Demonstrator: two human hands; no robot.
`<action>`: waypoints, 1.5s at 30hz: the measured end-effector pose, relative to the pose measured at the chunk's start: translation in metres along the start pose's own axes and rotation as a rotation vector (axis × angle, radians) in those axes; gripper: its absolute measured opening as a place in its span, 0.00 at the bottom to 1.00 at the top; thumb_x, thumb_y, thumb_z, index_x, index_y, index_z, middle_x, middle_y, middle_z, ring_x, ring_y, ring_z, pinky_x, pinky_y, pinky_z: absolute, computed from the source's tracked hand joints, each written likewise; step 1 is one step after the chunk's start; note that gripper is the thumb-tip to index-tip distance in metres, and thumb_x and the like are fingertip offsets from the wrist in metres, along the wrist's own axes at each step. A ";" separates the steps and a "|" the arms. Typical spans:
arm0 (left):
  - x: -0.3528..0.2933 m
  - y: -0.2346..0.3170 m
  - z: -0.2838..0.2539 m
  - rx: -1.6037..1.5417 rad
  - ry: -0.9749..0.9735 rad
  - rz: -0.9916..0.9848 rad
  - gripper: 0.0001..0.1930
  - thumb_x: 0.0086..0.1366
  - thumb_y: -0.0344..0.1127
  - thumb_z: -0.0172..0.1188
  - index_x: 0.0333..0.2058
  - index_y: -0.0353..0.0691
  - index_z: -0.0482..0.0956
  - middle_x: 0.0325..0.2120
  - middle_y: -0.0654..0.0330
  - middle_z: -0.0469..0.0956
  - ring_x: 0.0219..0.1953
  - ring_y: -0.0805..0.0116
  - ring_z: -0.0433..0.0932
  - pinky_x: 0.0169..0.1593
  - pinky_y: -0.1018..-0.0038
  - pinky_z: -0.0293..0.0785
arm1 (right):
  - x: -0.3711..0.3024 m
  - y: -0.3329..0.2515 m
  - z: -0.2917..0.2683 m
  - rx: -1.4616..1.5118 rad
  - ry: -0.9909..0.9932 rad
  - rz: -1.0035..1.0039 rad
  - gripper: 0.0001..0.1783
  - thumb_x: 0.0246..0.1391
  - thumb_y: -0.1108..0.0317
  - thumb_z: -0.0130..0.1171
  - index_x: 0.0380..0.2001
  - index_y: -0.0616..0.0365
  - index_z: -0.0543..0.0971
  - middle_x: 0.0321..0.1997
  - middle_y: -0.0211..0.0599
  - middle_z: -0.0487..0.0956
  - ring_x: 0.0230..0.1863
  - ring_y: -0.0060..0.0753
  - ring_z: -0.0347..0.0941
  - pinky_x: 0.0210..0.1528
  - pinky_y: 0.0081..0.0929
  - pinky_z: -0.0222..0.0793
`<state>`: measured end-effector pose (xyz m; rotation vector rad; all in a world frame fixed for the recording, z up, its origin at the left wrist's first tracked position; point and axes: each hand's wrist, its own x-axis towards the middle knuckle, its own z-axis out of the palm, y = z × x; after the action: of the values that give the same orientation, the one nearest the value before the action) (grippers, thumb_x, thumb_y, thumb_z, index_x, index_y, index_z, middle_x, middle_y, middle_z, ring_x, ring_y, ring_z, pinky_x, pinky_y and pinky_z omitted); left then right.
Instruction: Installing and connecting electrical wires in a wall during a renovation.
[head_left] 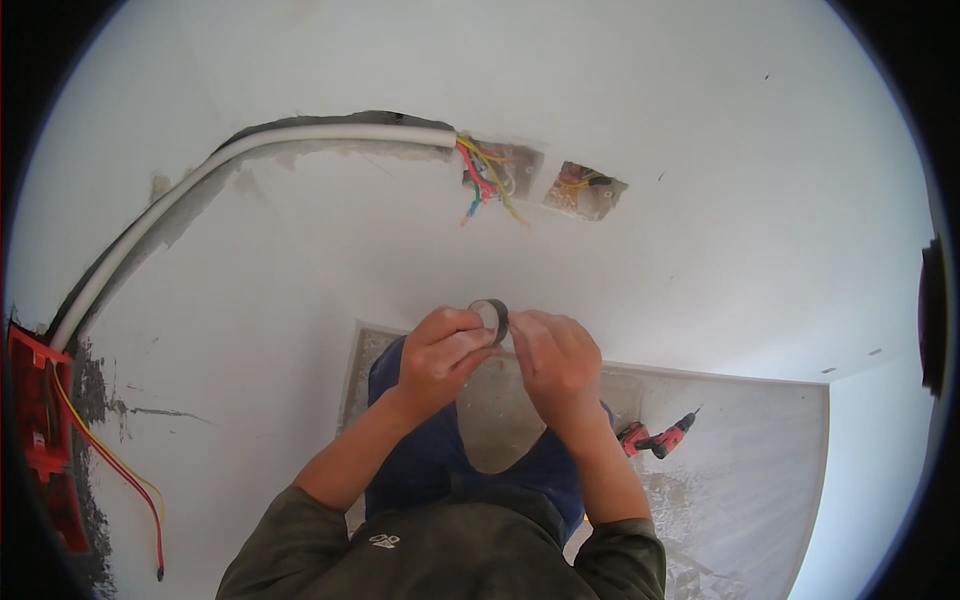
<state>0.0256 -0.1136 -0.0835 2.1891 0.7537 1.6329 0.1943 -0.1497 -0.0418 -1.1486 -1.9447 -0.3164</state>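
A roll of black electrical tape (pixel 502 322) is held up between my two hands, in front of the white wall. My left hand (pixel 440 350) is closed on its left side, with fingertips at the pale inner ring. From the other side my right hand (pixel 556 362) pinches at the tape's outer edge, its thumb and fingers close together; whether a loose end lies between them is too small to see. Above, coloured wires (pixel 485 175) stick out of a wall box recess at the end of a pale conduit (pixel 300 133).
Right of the wires is a second wall recess (pixel 587 190). The conduit curves down left in a cut groove to a red junction box (pixel 40 400), where a pair of loose wires (pixel 125 470) hangs. A red cordless drill (pixel 660 438) lies on the dusty floor (pixel 740 480) at right.
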 end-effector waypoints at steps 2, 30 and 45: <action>0.000 -0.001 0.000 0.004 0.003 0.005 0.15 0.41 0.22 0.72 0.31 0.36 0.81 0.32 0.57 0.76 0.32 0.59 0.76 0.34 0.69 0.74 | 0.001 -0.001 0.000 -0.058 -0.002 -0.027 0.14 0.45 0.77 0.64 0.38 0.60 0.77 0.34 0.37 0.78 0.33 0.40 0.76 0.35 0.34 0.73; 0.002 0.002 0.000 -0.005 0.009 -0.037 0.14 0.42 0.21 0.71 0.31 0.35 0.80 0.32 0.57 0.77 0.33 0.59 0.78 0.34 0.69 0.76 | -0.002 -0.002 -0.001 0.110 -0.014 0.108 0.14 0.47 0.78 0.64 0.39 0.61 0.77 0.37 0.40 0.79 0.37 0.44 0.77 0.39 0.34 0.73; -0.007 0.005 0.012 -0.057 0.031 -0.140 0.11 0.46 0.20 0.69 0.31 0.34 0.80 0.33 0.55 0.79 0.34 0.60 0.79 0.36 0.72 0.76 | -0.021 -0.023 0.021 0.478 0.181 0.455 0.21 0.45 0.76 0.68 0.46 0.62 0.79 0.47 0.44 0.80 0.47 0.46 0.78 0.48 0.32 0.74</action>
<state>0.0365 -0.1209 -0.0895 2.0282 0.8383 1.6025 0.1686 -0.1627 -0.0665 -1.1489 -1.4400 0.2675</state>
